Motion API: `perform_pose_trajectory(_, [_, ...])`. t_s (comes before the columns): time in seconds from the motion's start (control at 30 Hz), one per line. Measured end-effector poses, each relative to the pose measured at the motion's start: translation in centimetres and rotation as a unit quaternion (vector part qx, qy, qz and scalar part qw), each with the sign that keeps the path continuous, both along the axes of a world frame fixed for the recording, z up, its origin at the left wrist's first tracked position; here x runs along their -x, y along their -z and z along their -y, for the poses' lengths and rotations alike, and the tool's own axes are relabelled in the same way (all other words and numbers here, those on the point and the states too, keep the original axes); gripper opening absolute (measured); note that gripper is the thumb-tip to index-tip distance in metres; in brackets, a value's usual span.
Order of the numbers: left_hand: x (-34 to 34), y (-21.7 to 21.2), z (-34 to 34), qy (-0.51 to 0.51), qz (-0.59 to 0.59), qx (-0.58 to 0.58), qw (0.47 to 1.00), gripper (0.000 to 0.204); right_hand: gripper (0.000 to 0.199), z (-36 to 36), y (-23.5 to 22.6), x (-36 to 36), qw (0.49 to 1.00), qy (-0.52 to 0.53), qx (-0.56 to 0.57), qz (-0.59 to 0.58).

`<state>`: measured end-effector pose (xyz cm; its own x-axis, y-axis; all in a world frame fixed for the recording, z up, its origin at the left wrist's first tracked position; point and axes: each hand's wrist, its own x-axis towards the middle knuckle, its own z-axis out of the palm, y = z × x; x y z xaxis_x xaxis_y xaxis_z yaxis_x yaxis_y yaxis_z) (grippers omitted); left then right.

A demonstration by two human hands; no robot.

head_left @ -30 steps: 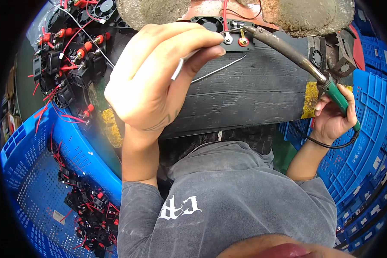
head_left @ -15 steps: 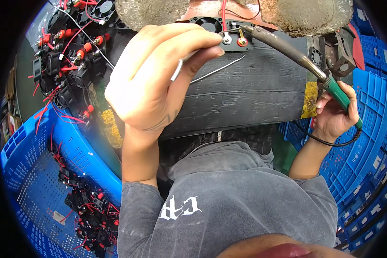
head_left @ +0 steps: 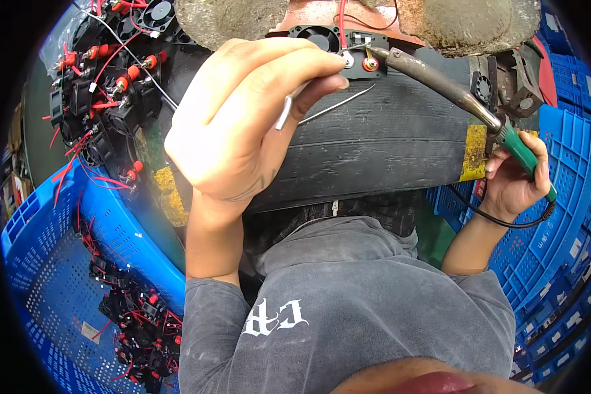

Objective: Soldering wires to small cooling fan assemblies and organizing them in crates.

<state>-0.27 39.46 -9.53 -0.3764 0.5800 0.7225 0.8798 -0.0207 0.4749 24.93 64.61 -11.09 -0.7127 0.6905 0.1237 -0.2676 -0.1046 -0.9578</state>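
Little has shifted since the earlier frames: the soldering iron keeps its tip at the terminals of the small black fan assembly, and the left hand still pinches the solder wire between thumb and forefinger, feeding it toward the same joint. The right hand is closed around the iron's green handle, out by the yellow-marked end of the worn dark tabletop.

To do this joint well, tip and wire should meet on the silver terminal, not on the red one just beside it; whether the wire end actually touches the pad I cannot quite tell, as the fingers cover it.

Room is tight. Rough grey blocks hang just above the fan, and red leads trail down there. Left of the work lies a heap of finished fans with red plugs; blue crates flank both sides, so the iron's cord should stay clear of the right-hand crate rim.
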Motion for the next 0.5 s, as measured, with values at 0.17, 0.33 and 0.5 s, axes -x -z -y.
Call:
perform_pose_trajectory(0.17, [-0.03, -0.03, -0.01, 0.002, 0.005, 0.004, 1.0, 0.02, 0.056, 0.08, -0.16, 0.24, 1.0, -0.004, 0.008, -0.002])
perform_pose_trajectory(0.33, [0.08, -0.04, 0.09, 0.008, -0.006, 0.004, 1.0, 0.02, 0.056, -0.63, -0.02, 0.11, 1.0, -0.024, -0.004, 0.006])
perform_pose_trajectory(0.5, [0.06, 0.01, 0.0, 0.007, -0.005, 0.002, 1.0, 0.019, 0.057, -0.86, 0.16, 0.33, 0.999, -0.04, -0.006, 0.011])
